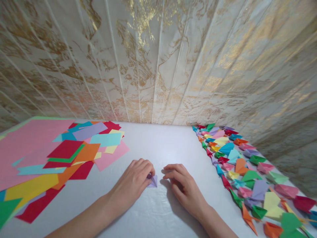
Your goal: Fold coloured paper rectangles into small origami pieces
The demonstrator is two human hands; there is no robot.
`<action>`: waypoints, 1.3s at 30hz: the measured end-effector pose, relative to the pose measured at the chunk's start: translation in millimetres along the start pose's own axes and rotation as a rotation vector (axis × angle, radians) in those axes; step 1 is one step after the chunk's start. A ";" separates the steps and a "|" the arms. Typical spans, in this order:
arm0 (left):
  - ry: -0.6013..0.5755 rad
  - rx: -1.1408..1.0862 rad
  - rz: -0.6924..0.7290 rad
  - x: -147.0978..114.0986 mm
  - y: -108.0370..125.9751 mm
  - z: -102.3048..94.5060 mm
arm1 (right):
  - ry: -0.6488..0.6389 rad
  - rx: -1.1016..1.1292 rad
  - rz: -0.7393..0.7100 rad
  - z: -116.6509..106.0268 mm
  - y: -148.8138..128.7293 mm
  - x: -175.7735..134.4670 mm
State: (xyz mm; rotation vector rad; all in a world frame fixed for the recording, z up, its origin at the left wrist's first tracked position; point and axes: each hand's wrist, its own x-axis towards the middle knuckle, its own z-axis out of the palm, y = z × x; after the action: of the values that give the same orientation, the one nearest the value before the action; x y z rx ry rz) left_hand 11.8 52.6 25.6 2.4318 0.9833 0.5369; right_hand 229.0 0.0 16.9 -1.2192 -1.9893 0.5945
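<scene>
A small lilac folded paper piece (153, 181) lies on the white table (158, 142) between my hands. My left hand (133, 181) rests on the table with its fingertips pressing down on the left part of the piece, covering some of it. My right hand (182, 186) lies flat just right of the piece, fingers curled and pointing toward it, a small gap away from the paper. It holds nothing.
Loose sheets of coloured paper (74, 152) in pink, red, orange, yellow, teal and green are spread over the left of the table. Several folded paper figures (237, 165) in many colours cover the right side. A marbled gold-and-cream wall (158, 59) rises behind.
</scene>
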 end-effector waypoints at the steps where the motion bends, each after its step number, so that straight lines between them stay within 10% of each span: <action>1: 0.007 -0.009 -0.005 -0.5 -0.6 0.3 | 0.000 -0.017 0.009 1.0 -1.7 0.4; 18: 0.125 -0.467 -0.009 -2.7 7.3 -8.4 | 0.028 0.013 0.006 17.6 -15.5 11.1; 26: 0.183 -0.191 0.062 -7.2 2.8 -2.8 | -0.046 -0.600 -0.225 27.8 -5.6 20.4; 32: 0.089 0.023 0.104 -23.0 5.5 -0.8 | -0.222 -0.214 -0.028 16.7 -13.2 20.1; 39: 0.084 0.271 0.259 -35.4 8.1 -0.7 | -0.315 -0.107 -0.141 -8.5 -1.2 23.2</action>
State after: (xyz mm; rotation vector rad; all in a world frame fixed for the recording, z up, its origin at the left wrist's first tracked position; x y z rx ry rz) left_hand -7.8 22.0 24.1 2.8237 0.8231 0.6325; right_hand 228.0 20.4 30.9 -1.0871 -2.3751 0.6479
